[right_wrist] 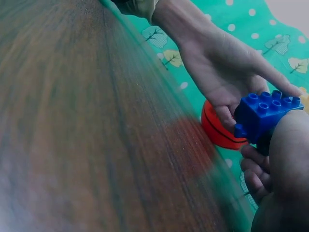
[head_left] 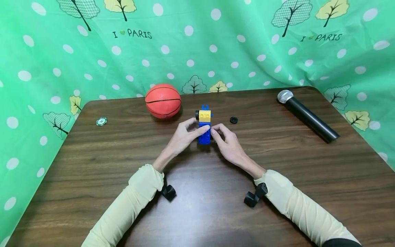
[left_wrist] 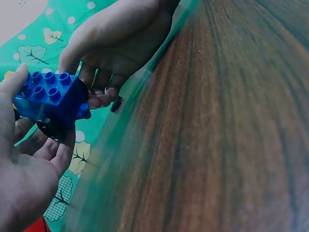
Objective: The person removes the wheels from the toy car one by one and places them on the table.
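Block toy: blue and yellow, with black wheels; located at the centre of the head view (head_left: 204, 120).
Left hand (head_left: 185, 135): toy gripped at its left side, thumb laid over the blue part.
Right hand (head_left: 227, 144): fingers bent; a side wheel (right_wrist: 264, 144) of the toy held between thumb and fingers.
Black disc (head_left: 234, 120): laid flat, right of centre.
Ball (head_left: 163, 101): red, black-lined; placed above and left of the toy.
Chip (head_left: 101, 121): green and white, seen at left.
Microphone (head_left: 308, 116): black, silver-headed; laid aslant at upper right.
Bench (head_left: 203, 206): dark wood-grained, backed by green printed cloth (head_left: 191, 44).
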Demonstrator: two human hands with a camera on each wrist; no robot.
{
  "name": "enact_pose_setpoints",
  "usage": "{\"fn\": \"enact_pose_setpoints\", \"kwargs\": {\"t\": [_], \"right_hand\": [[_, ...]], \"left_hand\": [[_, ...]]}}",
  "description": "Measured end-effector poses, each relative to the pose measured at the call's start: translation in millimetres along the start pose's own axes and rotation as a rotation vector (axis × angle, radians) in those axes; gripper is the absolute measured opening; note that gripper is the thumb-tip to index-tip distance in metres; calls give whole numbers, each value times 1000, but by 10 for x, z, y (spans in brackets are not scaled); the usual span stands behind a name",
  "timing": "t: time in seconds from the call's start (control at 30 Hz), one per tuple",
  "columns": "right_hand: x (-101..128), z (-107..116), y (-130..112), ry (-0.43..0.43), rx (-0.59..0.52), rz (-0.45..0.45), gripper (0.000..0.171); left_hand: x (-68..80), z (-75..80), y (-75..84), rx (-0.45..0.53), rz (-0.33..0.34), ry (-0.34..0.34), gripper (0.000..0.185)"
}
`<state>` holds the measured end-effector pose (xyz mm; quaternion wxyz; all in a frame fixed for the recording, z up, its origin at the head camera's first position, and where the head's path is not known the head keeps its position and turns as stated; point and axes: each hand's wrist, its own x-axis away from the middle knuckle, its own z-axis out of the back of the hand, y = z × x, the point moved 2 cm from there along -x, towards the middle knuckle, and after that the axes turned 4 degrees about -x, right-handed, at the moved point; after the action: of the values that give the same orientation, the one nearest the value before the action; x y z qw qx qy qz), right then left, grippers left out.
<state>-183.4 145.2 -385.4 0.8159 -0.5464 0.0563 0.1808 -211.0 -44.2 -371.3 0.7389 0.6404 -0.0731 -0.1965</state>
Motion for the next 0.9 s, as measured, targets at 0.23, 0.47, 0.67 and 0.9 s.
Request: {"fn": "enact_pose_setpoints", "kwargs": {"t": [0.23, 0.47, 0.67, 0.9], "right_hand": [[-2, 1, 15, 30, -23, 1, 21], [12, -9, 12, 17, -44, -8, 25], [22, -20, 19, -29, -76, -3, 29], [14, -29, 24, -43, -116, 25, 27]], "left_hand": [[-11, -9, -19, -16, -29, -28, 38], [0, -25, -32, 27, -15, -6, 33], [-4, -32, -11, 86, -10, -1, 30], [-15, -26, 15, 122, -28, 8, 30]]}}
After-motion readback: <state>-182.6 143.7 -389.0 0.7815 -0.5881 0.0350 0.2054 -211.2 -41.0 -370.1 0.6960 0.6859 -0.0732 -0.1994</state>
